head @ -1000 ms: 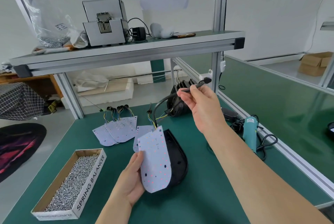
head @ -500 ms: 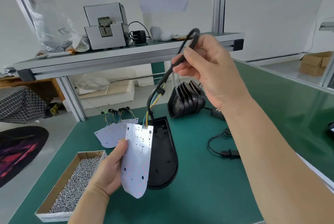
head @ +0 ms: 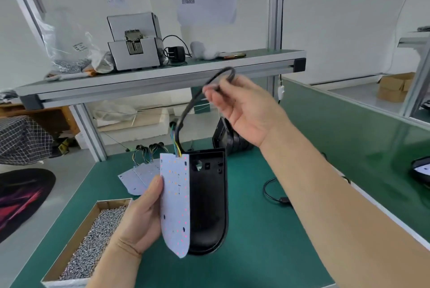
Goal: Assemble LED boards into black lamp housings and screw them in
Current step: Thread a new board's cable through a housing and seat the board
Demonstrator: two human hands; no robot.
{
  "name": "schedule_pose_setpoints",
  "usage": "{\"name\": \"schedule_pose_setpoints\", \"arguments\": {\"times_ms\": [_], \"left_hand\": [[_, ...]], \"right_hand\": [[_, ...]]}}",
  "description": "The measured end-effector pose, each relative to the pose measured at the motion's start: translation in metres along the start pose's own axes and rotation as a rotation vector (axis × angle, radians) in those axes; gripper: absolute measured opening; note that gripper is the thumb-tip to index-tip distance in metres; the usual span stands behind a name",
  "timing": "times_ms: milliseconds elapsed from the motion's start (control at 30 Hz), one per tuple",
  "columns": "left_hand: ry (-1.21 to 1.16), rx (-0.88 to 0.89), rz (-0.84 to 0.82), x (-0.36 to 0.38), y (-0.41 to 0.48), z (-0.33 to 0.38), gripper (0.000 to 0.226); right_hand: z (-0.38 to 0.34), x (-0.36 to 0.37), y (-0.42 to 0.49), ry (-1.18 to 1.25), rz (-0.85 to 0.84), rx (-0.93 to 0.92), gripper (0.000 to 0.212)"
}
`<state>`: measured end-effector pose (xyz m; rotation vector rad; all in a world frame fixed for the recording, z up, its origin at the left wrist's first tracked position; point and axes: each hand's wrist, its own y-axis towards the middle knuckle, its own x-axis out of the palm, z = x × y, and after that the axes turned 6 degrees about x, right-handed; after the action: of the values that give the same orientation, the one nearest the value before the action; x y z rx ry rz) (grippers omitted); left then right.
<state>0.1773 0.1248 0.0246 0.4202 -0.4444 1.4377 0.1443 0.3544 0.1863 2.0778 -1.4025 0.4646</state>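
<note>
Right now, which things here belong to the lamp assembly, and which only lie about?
Job: LED board in left hand; black housing; cable pinched by right hand; box of screws; spare LED boards; stacked housings.
Lying about: phone and power adapter on the shelf; cardboard box; rug.

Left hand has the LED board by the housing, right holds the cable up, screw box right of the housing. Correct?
Not quite. The head view shows the screw box left of the housing, beside the left hand. The rest is right.
</note>
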Motion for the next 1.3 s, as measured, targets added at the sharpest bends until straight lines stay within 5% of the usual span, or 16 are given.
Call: {"name": "schedule_pose_setpoints", "arguments": {"times_ms": [100, 300, 367, 467, 567, 667, 733, 800, 867, 1000, 1133, 1233, 1300], "left_hand": [[-0.070, -0.035, 0.011, -0.004, 0.001, 0.007, 0.054], [-0.103, 0.006, 0.036, -0.003, 0.003, 0.014, 0.057], [-0.134, 0.007, 0.053, -0.001, 0.003, 0.015, 0.057], [-0.187, 0.000, 0.049, 0.002, -0.001, 0.018, 0.060], [-0.202, -0.024, 0.010, 0.009, -0.004, 0.017, 0.062], [-0.153, -0.034, -0.027, 0.015, -0.006, 0.016, 0.061], [-0.127, -0.030, -0.031, 0.012, -0.007, 0.018, 0.059], [-0.104, -0.009, -0.004, 0.005, -0.008, 0.023, 0.059], [-0.123, 0.010, -0.002, -0.001, -0.011, 0.029, 0.057], [-0.153, -0.007, -0.027, -0.006, -0.017, 0.035, 0.050], [-0.145, 0.027, -0.030, -0.007, -0.020, 0.035, 0.054], [-0.130, 0.075, -0.039, -0.011, -0.020, 0.034, 0.062], [-0.117, 0.070, -0.014, -0.015, -0.020, 0.033, 0.048]], "right_hand": [[0.009, -0.010, -0.001, -0.640, 0.176, -0.149, 0.007], [0.004, -0.025, -0.001, -1.141, 0.008, -0.126, 0.011], [0.014, -0.029, 0.000, -0.901, 0.001, -0.059, 0.027], [0.039, -0.040, -0.001, -0.192, 0.028, 0.135, 0.034], [0.086, -0.046, -0.011, -0.121, -0.165, 0.320, 0.046], [0.121, -0.045, -0.023, -0.449, -0.297, 0.307, 0.045], [0.126, -0.051, -0.024, -0.903, -0.212, 0.089, 0.029], [0.124, -0.063, -0.020, -1.361, -0.138, -0.100, 0.035], [0.120, -0.075, -0.017, -1.594, -0.093, -0.042, 0.043], [0.123, -0.106, -0.011, -1.879, 0.144, 0.175, 0.046], [0.131, -0.127, -0.008, -2.095, 0.330, 0.297, 0.025], [0.138, -0.143, -0.011, -2.153, 0.341, 0.434, 0.030], [0.139, -0.151, -0.012, -2.082, 0.284, 0.479, 0.045]]}}
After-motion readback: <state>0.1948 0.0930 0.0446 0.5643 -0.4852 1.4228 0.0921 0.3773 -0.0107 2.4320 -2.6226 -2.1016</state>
